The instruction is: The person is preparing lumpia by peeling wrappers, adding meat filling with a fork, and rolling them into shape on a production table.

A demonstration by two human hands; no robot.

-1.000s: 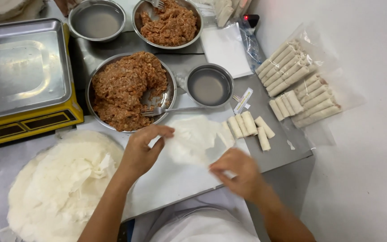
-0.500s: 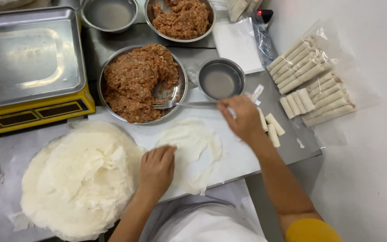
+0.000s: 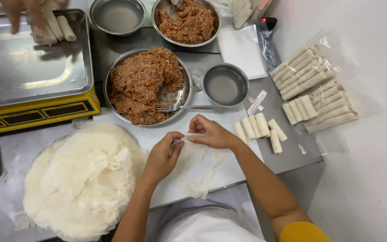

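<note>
Hands: left hand (image 3: 163,157) & right hand (image 3: 209,133) pinch wrapper (image 3: 195,166); clear roll bags (image 3: 314,85) at right.

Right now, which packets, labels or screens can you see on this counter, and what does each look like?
Clear plastic bags of pale rolls: far right, two flat transparent packs.
Small label strip: beside the small metal bowl, narrow, white with coloured print.
Scale display panel: front of the yellow scale, left, dark windows with a red light.
</note>
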